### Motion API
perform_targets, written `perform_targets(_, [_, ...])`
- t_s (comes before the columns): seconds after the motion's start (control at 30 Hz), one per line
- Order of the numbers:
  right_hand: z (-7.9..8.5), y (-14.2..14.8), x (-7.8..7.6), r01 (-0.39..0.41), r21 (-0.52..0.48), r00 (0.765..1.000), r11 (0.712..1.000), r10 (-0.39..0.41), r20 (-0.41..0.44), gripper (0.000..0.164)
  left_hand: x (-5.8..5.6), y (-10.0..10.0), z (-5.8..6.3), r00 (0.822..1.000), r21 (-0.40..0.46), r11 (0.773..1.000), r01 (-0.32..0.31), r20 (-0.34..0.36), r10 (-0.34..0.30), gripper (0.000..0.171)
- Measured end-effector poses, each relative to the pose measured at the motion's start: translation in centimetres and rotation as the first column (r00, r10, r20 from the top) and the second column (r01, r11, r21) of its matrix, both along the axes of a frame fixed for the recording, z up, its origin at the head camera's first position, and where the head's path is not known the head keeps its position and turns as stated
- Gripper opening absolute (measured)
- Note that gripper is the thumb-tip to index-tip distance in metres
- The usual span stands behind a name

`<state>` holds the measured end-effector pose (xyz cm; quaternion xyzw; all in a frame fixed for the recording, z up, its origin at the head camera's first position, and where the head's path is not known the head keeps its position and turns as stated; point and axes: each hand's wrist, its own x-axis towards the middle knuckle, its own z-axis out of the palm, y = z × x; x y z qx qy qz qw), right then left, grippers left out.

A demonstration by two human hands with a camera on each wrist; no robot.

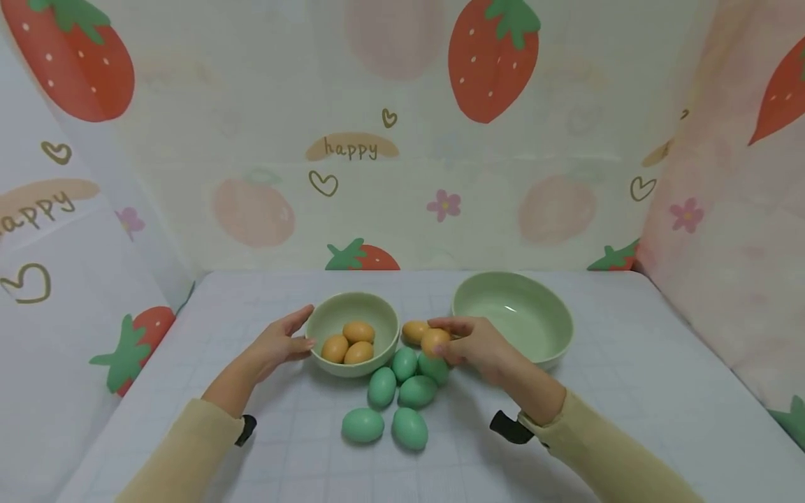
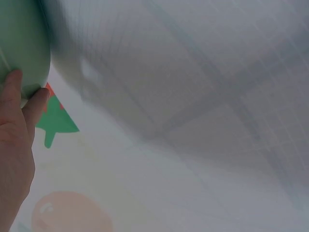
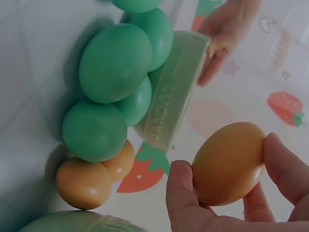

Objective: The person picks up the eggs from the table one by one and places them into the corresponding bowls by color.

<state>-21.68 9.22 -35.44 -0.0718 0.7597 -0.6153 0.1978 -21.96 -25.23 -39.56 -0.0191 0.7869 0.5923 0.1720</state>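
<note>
My right hand (image 1: pixel 481 349) pinches a brown egg (image 3: pixel 229 164) between thumb and fingers, held up over the other eggs in the middle of the table. Another brown egg (image 1: pixel 414 332) shows behind it in the head view; the right wrist view has two brown eggs lying together on the cloth. On the left, the smaller green bowl (image 1: pixel 353 307) holds three brown eggs (image 1: pixel 358 332). My left hand (image 1: pixel 274 347) touches this bowl's left side with outstretched fingers (image 2: pixel 36 104). Several green eggs (image 1: pixel 418 391) lie in front of and beside the bowl.
A larger green bowl (image 1: pixel 512 314) stands at the back right, just beyond my right hand. White checked cloth (image 1: pixel 629 419) covers the table. Curtains (image 1: pixel 264 105) printed with strawberries and hearts hang behind it and at both sides.
</note>
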Motion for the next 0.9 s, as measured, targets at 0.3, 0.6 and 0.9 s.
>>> perform_targets(0.3, [0.4,-1.3,-0.6,-0.017,-0.007,0.999,1.0,0.017,0.035,0.044,0.0,-0.1,0.2,1.0,0.007,1.0,-0.01,0.0,0.01,0.076])
perform_targets(0.6, [0.7,-2.9,-1.2,-0.038,-0.018,0.999,0.999,0.038,0.027,0.042,-0.2,-0.1,0.0,1.0,0.017,1.0,-0.021,0.004,0.021,0.075])
perform_targets(0.9, [0.9,-4.5,-1.9,-0.052,-0.067,0.997,0.996,0.056,0.056,0.043,-0.3,-0.2,-0.2,1.0,0.023,1.0,-0.021,0.0,0.021,0.075])
